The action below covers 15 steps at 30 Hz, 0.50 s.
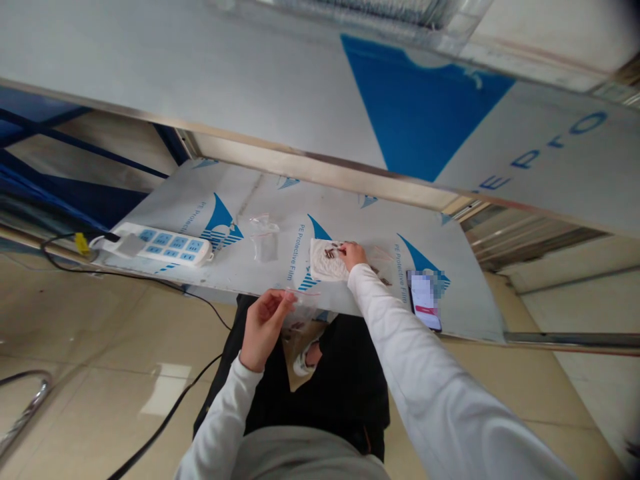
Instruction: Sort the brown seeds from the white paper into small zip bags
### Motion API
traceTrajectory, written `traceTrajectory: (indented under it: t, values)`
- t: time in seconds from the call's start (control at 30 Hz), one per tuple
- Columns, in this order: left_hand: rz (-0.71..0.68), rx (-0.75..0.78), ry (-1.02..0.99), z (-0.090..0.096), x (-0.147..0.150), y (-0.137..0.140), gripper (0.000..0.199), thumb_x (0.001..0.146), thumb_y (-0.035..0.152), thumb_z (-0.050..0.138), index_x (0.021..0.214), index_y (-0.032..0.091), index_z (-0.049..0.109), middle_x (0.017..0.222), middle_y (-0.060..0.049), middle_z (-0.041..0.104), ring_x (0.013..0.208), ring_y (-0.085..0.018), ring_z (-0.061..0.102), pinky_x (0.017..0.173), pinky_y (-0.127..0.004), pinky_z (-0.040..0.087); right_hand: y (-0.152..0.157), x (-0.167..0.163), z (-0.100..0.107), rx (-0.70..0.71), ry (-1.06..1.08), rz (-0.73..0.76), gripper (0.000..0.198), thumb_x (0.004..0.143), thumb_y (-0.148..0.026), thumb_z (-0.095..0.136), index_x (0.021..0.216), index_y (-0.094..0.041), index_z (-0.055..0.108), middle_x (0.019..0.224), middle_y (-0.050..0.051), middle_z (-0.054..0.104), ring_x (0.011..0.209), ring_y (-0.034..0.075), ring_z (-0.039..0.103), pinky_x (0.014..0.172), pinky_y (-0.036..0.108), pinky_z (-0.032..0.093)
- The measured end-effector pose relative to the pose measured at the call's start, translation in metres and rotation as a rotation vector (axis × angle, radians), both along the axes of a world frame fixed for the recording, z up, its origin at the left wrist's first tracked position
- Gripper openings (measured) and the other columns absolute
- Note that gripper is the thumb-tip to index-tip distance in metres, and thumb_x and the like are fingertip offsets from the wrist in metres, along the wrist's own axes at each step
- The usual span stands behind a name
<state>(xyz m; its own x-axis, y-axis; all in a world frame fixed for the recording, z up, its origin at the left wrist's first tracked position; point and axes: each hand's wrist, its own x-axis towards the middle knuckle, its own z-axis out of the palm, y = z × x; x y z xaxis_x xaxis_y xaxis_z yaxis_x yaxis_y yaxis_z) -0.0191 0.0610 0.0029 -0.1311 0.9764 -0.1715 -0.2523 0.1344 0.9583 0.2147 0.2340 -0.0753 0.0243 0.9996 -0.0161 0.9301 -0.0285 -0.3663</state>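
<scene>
My left hand (pixel 267 327) is closed in a pinch on the top edge of a clear zip bag (pixel 306 311), which hangs in front of the table edge above my lap. My right hand (pixel 354 255) reaches over a white, quilted-looking square pad (pixel 325 270), its fingers pinched together. Under and beside those fingertips lie several small dark brown pieces (pixel 330 253), too small to name. Whatever sits between the right fingertips is too small to make out. Right of that hand, another clear bag (pixel 383 270) with dark pieces in it is partly covered by my sleeve.
Film-covered table (pixel 270 190) with a raised panel (pixel 280 87) along its far side. At left lies a white power strip (pixel 170 245) with a plug and black cable. More clear bags (pixel 265 245) lie mid-table. A phone (pixel 424 300) rests near the right front edge.
</scene>
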Motion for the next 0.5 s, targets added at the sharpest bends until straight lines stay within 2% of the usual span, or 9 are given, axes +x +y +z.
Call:
traceTrajectory:
  t: [0.13,0.27,0.37,0.5]
  values:
    - [0.024,-0.016,-0.006,0.001,-0.004,0.002,0.026,0.072,0.038,0.072,0.078,0.014,0.064,0.075,-0.003,0.068,0.067,-0.012,0.062,0.066,-0.023,0.052,0.001,0.003,0.001,0.011,0.046,-0.022,0.020,0.087,-0.027,0.060,0.101,-0.014,0.064,0.103,0.008,0.065,0.092,0.019,0.062,0.084,0.037,0.050]
    - [0.051,-0.009,0.000,0.004,-0.007,0.004,0.030,0.071,0.043,0.072,0.077,0.015,0.064,0.075,-0.003,0.068,0.065,-0.012,0.062,0.065,-0.025,0.053,-0.004,0.004,0.011,0.088,0.141,-0.048,0.013,0.079,-0.017,0.061,0.088,-0.012,0.068,0.087,0.010,0.071,0.080,0.019,0.066,0.082,0.033,0.051]
    - [0.033,0.023,0.009,0.004,-0.006,0.008,0.030,0.070,0.043,0.073,0.076,0.015,0.064,0.074,-0.003,0.069,0.065,-0.012,0.062,0.065,-0.025,0.053,-0.009,0.003,0.019,0.149,0.210,-0.056,0.020,0.078,-0.018,0.059,0.094,-0.012,0.069,0.089,0.010,0.073,0.080,0.018,0.068,0.078,0.028,0.052]
    - [-0.019,0.029,0.024,-0.011,0.003,0.020,0.031,0.069,0.043,0.073,0.076,0.014,0.065,0.074,-0.003,0.069,0.063,-0.012,0.063,0.063,-0.024,0.051,-0.010,0.002,0.013,0.132,0.239,-0.073,0.016,0.071,-0.012,0.063,0.084,-0.011,0.072,0.080,0.010,0.074,0.073,0.018,0.068,0.075,0.027,0.052]
